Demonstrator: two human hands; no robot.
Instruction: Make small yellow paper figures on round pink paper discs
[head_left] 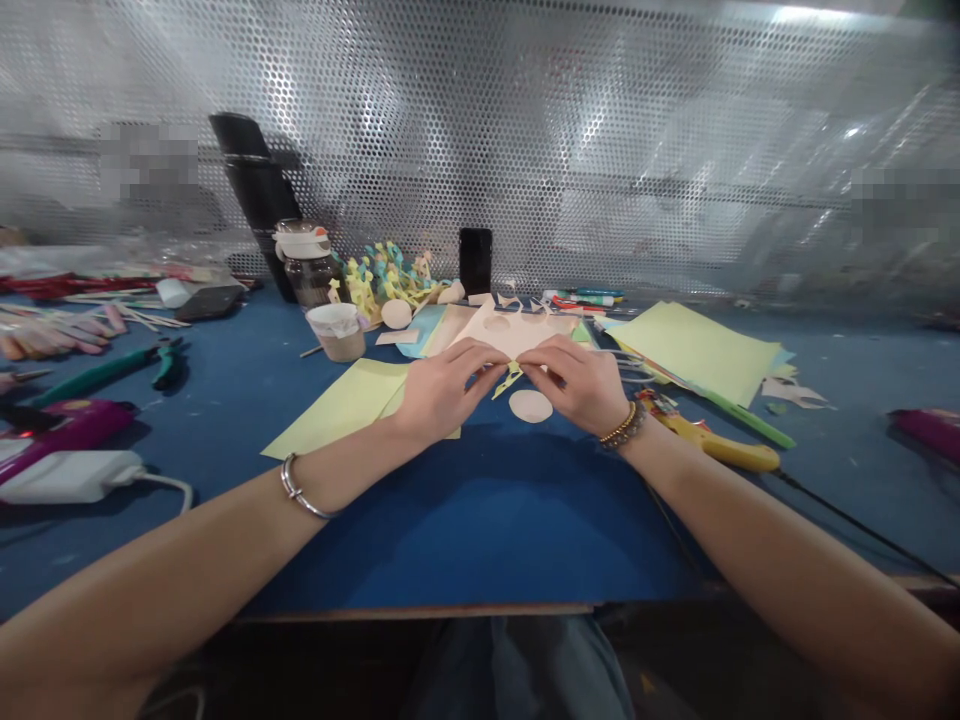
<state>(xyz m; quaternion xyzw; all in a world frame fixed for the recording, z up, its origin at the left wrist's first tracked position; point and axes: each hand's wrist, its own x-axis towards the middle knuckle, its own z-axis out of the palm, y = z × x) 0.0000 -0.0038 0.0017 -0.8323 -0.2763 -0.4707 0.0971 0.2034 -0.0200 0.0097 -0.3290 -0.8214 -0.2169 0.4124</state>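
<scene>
My left hand (pixel 450 385) and my right hand (pixel 577 385) meet over the middle of the table, thumbs and fingers pinched together. Between the fingertips they hold a small yellow paper piece (pixel 508 379) that hangs down with a narrow, cut-out look; its upper part is hidden by the fingers. Just below the right fingers lies a pale paper disc (pixel 531 405). Yellow paper sheets (pixel 337 400) lie under and beside my left hand. Behind both hands is a pale sheet with round holes (pixel 480 332).
At the back stand a phone (pixel 475 261), a black flask (pixel 255 190), a bottle (pixel 307 270) and a cup (pixel 337 332). Colourful paper flowers (pixel 386 275) sit nearby. To the right are yellow sheets (pixel 697 345) and a yellow-handled glue gun (pixel 731 448); to the left, green-handled pliers (pixel 101 375).
</scene>
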